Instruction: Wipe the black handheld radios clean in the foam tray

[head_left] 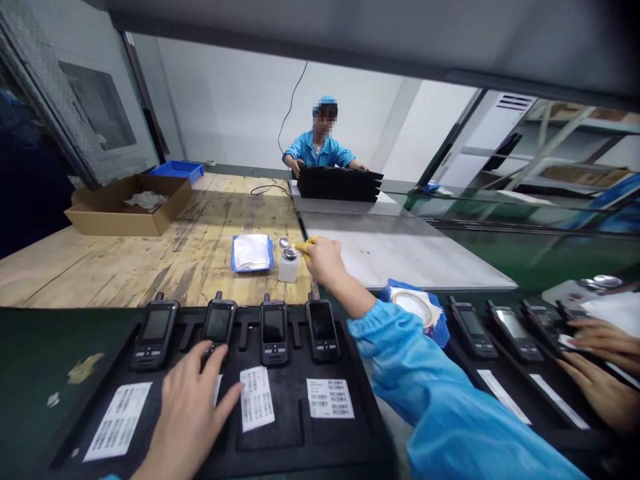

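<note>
My left hand [190, 407] is spread over a black tray [200, 460], its fingertips at the lower end of a handheld radio [219, 323]. Three more radios [155, 333], [273, 330], [323, 327] lie face up in the same row. Below them are printed barcode labels [117, 420], [257, 398], [330, 398]; my left hand partly covers another. Farther forward, my right hand [326, 261] pinches a small yellow and white cloth-like piece [305, 247] beside a white dispenser bottle [288, 268] with a metal top and raised lid. Whether the piece touches the bottle I cannot tell.
White sheets fill a blue tray [251, 253] left of the bottle. A blue bin [440, 333] with a tape roll sits by my right sleeve. At right, another person's hands [600, 373] work over more radios. Across, a co-worker [323, 150] holds stacked black trays [340, 185]. A cardboard box [125, 223] stands far left.
</note>
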The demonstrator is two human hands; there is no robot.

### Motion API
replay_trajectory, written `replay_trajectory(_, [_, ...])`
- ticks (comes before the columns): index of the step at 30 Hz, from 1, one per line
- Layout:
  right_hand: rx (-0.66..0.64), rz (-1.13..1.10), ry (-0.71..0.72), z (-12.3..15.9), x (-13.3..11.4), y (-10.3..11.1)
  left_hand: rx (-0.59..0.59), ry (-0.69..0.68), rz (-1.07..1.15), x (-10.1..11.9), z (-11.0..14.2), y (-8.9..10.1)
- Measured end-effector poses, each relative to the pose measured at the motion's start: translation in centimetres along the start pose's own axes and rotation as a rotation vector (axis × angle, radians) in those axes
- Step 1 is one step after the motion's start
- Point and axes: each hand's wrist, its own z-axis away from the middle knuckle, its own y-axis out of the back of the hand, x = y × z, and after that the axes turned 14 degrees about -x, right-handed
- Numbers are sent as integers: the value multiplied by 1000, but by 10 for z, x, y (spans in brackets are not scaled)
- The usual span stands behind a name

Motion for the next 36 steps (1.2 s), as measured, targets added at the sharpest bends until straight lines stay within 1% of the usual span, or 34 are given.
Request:
replay_trajectory(3, [-28,32,3,-28,-6,-13,74,-195,71,26,12,4])
replay_trajectory(6, [-52,59,14,-35,-7,-20,86,-375,124,55,13,3])
replay_trajectory(8, [-47,60,10,-31,-4,-17,23,-502,140,73,8,0])
replay_trajectory(9, [-40,57,3,-27,0,-14,-30,-567,133,82,5,-3])
replay_trajectory(11, [-23,45,-13,-12,11,-7,-155,-684,89,100,-2,-7])
replay_trajectory(13, [-16,30,-27,10,26,-2,-274,-750,41,115,-8,-13])
replay_trajectory(15, [-22,16,-26,35,41,-3,-373,-756,31,127,-12,-19])
replay_trajectory(17, [-24,8,1,60,53,-11,-445,-714,56,137,-15,-24])
replay_trajectory(19, [-4,5,75,80,62,-24,-474,-662,79,145,-16,-28])
replay_trajectory(20, [12,10,129,88,63,-31,-466,-638,77,148,-16,-30])
replay_trajectory(22, [61,38,252,96,63,-45,-424,-593,48,152,-17,-33])
replay_trajectory(24, [122,95,350,99,60,-55,-382,-546,13,155,-18,-34])
replay_trajectory(26, [186,164,399,98,56,-62,-373,-515,2,157,-19,-35])
replay_trajectory(29, [237,230,425,100,52,-65,-415,-486,14,158,-20,-36])
replay_trajectory(31, [225,245,460,109,51,-65,-456,-472,28,158,-20,-35])
replay_trajectory(33, [191,244,517,124,50,-65,-477,-466,36,159,-21,-34])
replay_trajectory(36, [128,213,594,145,49,-64,-462,-478,28,159,-21,-33])
